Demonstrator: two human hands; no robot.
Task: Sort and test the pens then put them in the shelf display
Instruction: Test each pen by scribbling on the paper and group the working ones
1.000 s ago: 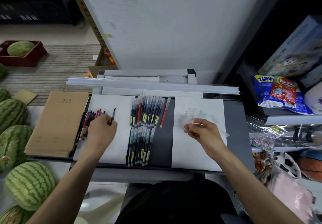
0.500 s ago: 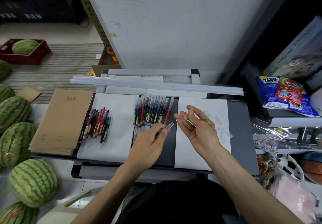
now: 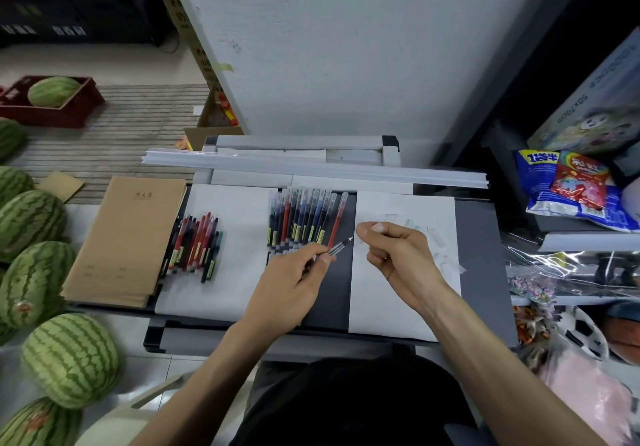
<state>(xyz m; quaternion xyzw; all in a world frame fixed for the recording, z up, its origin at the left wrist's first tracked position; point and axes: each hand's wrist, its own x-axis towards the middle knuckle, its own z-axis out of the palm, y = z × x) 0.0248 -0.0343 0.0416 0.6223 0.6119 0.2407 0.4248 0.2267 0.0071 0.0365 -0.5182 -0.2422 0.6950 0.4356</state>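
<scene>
Head view: the left hand (image 3: 294, 282) pinches one pen (image 3: 338, 247) between thumb and fingertips. The pen's bare tip points up and right, over the dark strip between the sheets and just short of the right test sheet (image 3: 384, 307). The right hand (image 3: 401, 258) has its fingers curled in, thumb and forefinger nipping what looks like the clear cap (image 3: 377, 228). It is small and blurred, so that is not certain. The tip sits very near the right fingers and is not touching the paper.

Risks, as judgement:
- The exposed tip is close to the right hand, so a quick move could ink the skin or jab it.
- The cap is tiny and see-through. If it drops on the white sheet or rolls off the grey shelf top (image 3: 481, 230), it will be hard to find.
- The left palm hangs over the lower row of pens (image 3: 277, 255), mostly hidden beneath it. A dragged wrist could scatter them into the upper row (image 3: 304, 220).
- The grip is far forward on the barrel, so pressing down to scribble may make it slip.
- The done pile (image 3: 194, 244) on the left sheet (image 3: 239, 272) lies loose and slanted — tossing this pen in carelessly could roll some against the notebook stack (image 3: 128, 237) or mix up the colours.
- The sheets look unfixed and could slide under a test stroke.
</scene>
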